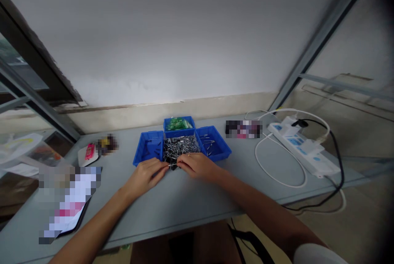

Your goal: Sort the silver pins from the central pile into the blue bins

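Note:
My left hand (146, 177) has thumb and fingers pinched on one end of a small thin silvery rod (172, 165). The fingers of my right hand (197, 166) are closed at the rod's other end. Just beyond the fingertips lies a heap of small silvery and black rods (181, 146); their exact kind is too small to make out. A blue tray (140, 149) with several dark slim pieces stands left of the heap. To its right, another blue tray (223, 151) has several silvery rods in it. Behind, a third blue tray (180, 133) contains green, shiny small items.
A white power strip (320, 165) with plugs and looping cables lies at the right. On the left are a tablet-like device (75, 210), pixelated in part, and a pink gadget (89, 151) on a white pad. A wall (184, 51) closes off the table's back.

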The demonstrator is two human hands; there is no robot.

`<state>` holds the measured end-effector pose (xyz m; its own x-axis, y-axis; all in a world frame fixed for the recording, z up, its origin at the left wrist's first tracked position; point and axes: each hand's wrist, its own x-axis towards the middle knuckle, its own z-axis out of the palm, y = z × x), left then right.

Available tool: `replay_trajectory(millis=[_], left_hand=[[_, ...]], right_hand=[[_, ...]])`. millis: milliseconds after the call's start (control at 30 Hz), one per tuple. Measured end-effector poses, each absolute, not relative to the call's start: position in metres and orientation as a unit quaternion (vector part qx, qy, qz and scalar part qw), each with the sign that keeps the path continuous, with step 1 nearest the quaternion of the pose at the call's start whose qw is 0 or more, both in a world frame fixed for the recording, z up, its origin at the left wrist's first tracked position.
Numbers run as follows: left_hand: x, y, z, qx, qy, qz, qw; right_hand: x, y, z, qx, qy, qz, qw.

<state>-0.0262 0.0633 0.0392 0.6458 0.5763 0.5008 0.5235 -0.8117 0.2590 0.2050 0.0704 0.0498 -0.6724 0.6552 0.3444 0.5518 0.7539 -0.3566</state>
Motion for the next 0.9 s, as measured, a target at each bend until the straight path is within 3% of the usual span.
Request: replay_trajectory(millis=[900], left_hand=[[-0.0249,0.0620,0.0416,0.907,0.306,0.288,0.038]], right_hand=[[0.2056,0.0695,0.0502,-0.332,-0.907,0.114,0.233]])
